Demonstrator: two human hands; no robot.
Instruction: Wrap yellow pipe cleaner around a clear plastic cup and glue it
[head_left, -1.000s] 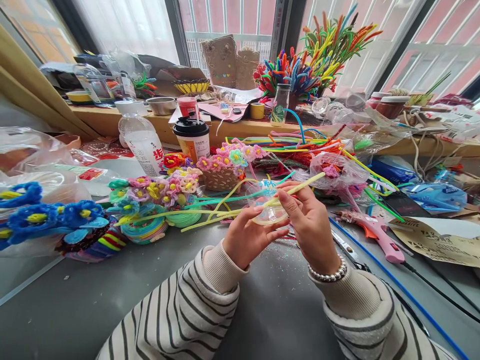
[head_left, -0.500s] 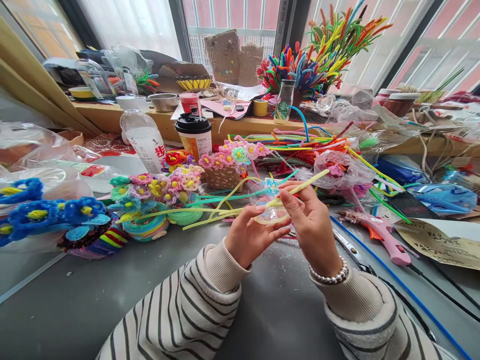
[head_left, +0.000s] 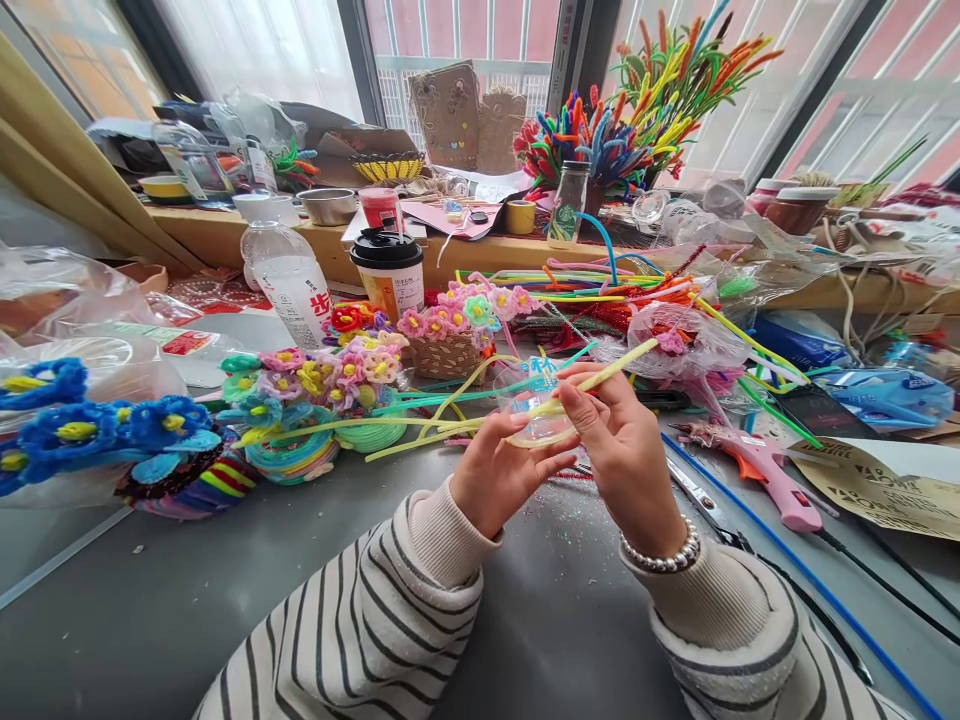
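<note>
A clear plastic cup (head_left: 536,430) with blue print lies between both hands above the grey table. My left hand (head_left: 499,470) holds the cup's near left side, fingers curled against it. My right hand (head_left: 619,440) pinches a pale yellow fuzzy stem (head_left: 619,366), whose free end points up to the right. The stem passes across the cup, and yellow lengths stretch out left of my left hand. Part of the cup is hidden behind the fingers and the stem.
Fuzzy-stem flowers (head_left: 97,425) crowd the left. A black-lidded cup (head_left: 388,270) and a bottle (head_left: 289,285) stand behind. Scissors (head_left: 697,490), a blue stem (head_left: 817,580) and a pink glue gun (head_left: 765,470) lie at the right.
The clear cup has tilted slightly between the hands. Both hands stay nearly where they were, still on the cup and the yellow stem.
</note>
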